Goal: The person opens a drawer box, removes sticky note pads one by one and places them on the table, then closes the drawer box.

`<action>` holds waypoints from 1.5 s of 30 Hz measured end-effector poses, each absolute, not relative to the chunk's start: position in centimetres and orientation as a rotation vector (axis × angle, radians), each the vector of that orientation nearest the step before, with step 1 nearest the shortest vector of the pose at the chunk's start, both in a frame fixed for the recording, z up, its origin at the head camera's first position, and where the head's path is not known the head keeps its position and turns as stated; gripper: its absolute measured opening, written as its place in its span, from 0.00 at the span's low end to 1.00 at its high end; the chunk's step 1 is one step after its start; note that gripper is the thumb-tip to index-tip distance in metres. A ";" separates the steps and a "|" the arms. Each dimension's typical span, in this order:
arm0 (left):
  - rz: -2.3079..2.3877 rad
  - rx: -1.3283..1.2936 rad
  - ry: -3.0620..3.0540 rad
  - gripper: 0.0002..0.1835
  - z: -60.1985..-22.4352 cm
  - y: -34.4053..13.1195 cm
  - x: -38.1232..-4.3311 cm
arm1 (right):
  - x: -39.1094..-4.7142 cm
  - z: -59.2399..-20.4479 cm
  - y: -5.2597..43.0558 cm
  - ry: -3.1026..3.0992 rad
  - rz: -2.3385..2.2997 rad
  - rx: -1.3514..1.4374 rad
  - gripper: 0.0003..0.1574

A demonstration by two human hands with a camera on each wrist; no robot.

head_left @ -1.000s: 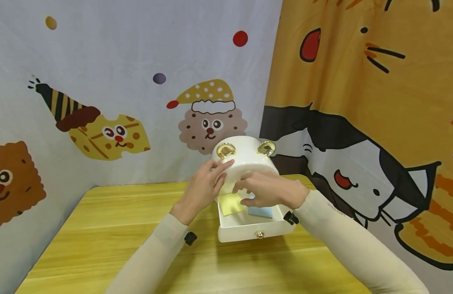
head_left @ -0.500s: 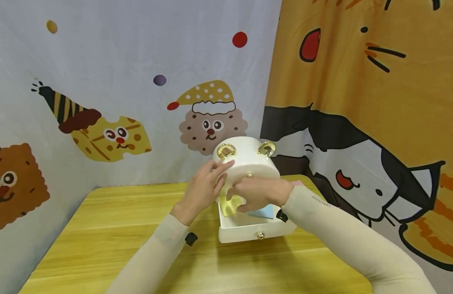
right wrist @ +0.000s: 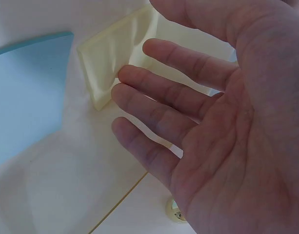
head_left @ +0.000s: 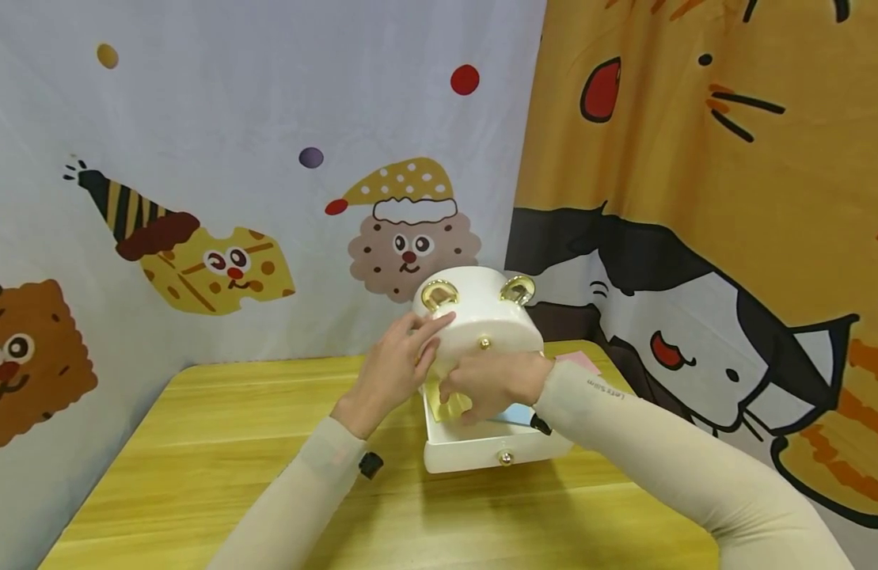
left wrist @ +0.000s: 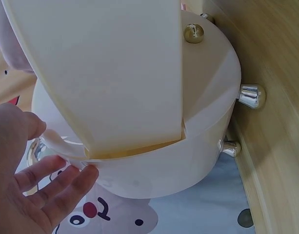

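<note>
A pale backdrop with cartoon snacks stands behind a yellow wooden worktop. Towards the worktop's back edge, nearer its right corner, sits a rounded white box with two gold ears. On the box's left side the person's left hand rests its fingertips on the shell, fingers loosely bent and gripping nothing. From the box's lower part a white drawer is pulled out towards the front edge, a gold knob on its face. Inside the drawer, at its left, is a yellow pad. The right hand is over it, fingers spread and meeting the pad, with no closed grasp visible. Right of that, a blue pad lies in the drawer, partly hidden by the hand. Something flat and pink lies by the worktop's back right corner.

The step in hand seems to be handling the yellow pad; the next move probably calls for the right fingers either to pinch its edge or let go cleanly, while the left steadies the box.
</note>
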State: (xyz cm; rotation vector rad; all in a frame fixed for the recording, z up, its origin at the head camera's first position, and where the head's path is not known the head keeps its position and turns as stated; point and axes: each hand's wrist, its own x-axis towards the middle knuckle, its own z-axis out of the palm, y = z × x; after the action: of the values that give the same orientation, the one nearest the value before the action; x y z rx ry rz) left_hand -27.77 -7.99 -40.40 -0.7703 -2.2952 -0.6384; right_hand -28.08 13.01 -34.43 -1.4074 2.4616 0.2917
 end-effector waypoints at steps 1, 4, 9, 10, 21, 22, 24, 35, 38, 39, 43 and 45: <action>-0.638 -0.767 -2.301 0.27 -40.4 -8.0 -27.8 | -28.1 -34.5 13.0 2.455 0.301 -1.414 0.23; -0.634 -0.760 -2.317 0.28 -40.5 -8.0 -27.9 | -28.2 -34.6 13.0 2.451 0.308 -1.417 0.23; -0.630 -0.758 -2.321 0.28 -40.6 -8.0 -28.0 | -28.1 -34.6 13.0 2.476 0.299 -1.374 0.26; -0.630 -0.758 -2.320 0.28 -40.6 -8.0 -28.0 | -28.1 -34.7 12.9 2.482 0.299 -1.369 0.27; -0.624 -0.771 -2.294 0.28 -40.6 -8.1 -27.9 | -28.0 -34.9 12.6 2.511 0.390 -1.388 0.33; -0.622 -0.771 -2.294 0.28 -40.6 -8.1 -27.9 | -28.0 -35.0 12.6 2.511 0.401 -1.379 0.34; -0.622 -0.773 -2.292 0.28 -40.6 -8.1 -27.9 | -28.0 -35.1 12.5 2.513 0.408 -1.360 0.36; -0.625 -0.766 -2.315 0.27 -40.7 -8.1 -27.9 | -28.3 -35.4 12.3 2.524 0.438 -1.318 0.44; -0.629 -0.766 -2.313 0.27 -40.7 -8.1 -27.8 | -28.3 -35.5 12.1 2.539 0.501 -1.337 0.47; -0.629 -0.767 -2.310 0.27 -40.7 -8.1 -27.8 | -28.3 -35.6 12.1 2.541 0.521 -1.342 0.47; -0.632 -0.774 -2.296 0.27 -40.6 -8.1 -27.8 | -28.3 -35.9 12.0 2.549 0.578 -1.359 0.50; -0.639 -0.776 -2.293 0.27 -40.6 -8.1 -27.8 | -28.4 -36.0 11.9 2.550 0.606 -1.377 0.50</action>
State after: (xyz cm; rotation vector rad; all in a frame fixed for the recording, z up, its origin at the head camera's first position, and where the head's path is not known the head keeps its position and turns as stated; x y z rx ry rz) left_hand -27.84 -8.14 -40.64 -0.7763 -2.2928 -0.6394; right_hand -28.42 11.92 -36.02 -1.3768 2.5500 0.6061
